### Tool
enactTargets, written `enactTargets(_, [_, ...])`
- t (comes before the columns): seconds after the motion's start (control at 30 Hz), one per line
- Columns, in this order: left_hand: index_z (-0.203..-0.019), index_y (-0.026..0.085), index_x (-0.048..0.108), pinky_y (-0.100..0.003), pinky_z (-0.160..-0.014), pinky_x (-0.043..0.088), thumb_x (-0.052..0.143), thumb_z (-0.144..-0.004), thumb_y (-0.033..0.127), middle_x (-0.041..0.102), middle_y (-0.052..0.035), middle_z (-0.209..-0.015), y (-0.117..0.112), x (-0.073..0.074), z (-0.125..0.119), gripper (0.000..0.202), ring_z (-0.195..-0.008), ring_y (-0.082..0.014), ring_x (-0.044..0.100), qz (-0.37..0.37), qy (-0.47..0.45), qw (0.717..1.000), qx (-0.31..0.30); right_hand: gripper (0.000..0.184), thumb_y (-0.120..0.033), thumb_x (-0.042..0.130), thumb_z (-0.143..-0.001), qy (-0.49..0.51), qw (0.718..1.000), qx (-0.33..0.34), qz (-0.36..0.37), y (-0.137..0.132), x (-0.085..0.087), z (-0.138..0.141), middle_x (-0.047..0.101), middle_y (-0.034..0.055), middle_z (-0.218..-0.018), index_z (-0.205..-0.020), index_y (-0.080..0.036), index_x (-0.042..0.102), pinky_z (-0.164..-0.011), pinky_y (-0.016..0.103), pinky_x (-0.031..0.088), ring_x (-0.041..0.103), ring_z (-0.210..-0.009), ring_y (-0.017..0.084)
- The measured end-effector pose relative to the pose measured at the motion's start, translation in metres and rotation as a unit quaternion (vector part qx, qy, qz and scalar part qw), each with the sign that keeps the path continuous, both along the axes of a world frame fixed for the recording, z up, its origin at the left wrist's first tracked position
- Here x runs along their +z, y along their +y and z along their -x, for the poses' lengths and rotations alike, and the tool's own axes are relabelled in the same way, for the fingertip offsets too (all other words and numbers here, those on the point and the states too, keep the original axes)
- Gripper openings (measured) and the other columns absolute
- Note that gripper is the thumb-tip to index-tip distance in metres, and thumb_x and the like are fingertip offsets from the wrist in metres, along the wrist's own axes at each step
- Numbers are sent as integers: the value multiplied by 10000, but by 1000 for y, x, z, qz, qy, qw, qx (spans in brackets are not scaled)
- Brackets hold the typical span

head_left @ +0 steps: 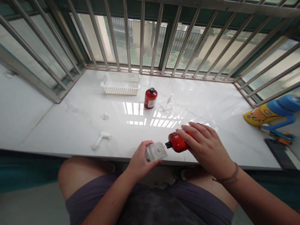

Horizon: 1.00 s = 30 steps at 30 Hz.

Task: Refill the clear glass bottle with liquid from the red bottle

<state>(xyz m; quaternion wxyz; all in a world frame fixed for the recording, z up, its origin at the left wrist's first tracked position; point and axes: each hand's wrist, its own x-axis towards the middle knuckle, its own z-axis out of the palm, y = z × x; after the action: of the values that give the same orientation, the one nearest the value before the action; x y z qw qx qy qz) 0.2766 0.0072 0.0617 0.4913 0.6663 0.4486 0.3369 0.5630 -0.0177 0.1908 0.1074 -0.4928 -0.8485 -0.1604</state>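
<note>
My left hand (pixel 143 159) is closed around a small clear container (pixel 156 151), thumb and fingers on opposite sides of it, just above the counter's front edge. In my right hand (pixel 205 144) lies a red translucent bottle (pixel 178 141), tipped almost flat. Its black threaded neck has no cap and points left at the clear container's opening, very near it. Whether liquid is flowing I cannot make out. Farther back stands a second red bottle (pixel 150 98), upright, with a black cap and a white label.
A white perforated basket (pixel 121 84) stands by the barred window. White pump heads (pixel 100 140) (pixel 170 98) and a small white piece (pixel 105 116) lie on the marble counter (pixel 72 117). At right are a yellow and blue flask (pixel 275 110) and a dark phone-like slab (pixel 279 152).
</note>
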Motion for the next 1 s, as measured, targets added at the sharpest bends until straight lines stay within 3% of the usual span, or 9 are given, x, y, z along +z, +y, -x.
enactTargets(0.33, [-1373,276,587,-519,-1184,516,994,-729,369,692,-111,-1424,0,4,-1,768,-1356,-346,664,1,0,1000,9,530,-133,641,-1053,-4,1000,-2,2,-1,0,1,687,101,-1522,-1567,-247,575,-1203,552,394,556,-1457,363])
enactTargets(1.0, [-1372,280,580,-530,-1201,504,999,-734,379,678,-118,-1439,-1,-2,-1,770,-1375,-352,651,11,-19,1000,9,561,-110,616,-1041,-8,1000,2,-1,-1,2,3,686,117,-1521,-1583,-246,573,-1192,581,414,551,-1460,372])
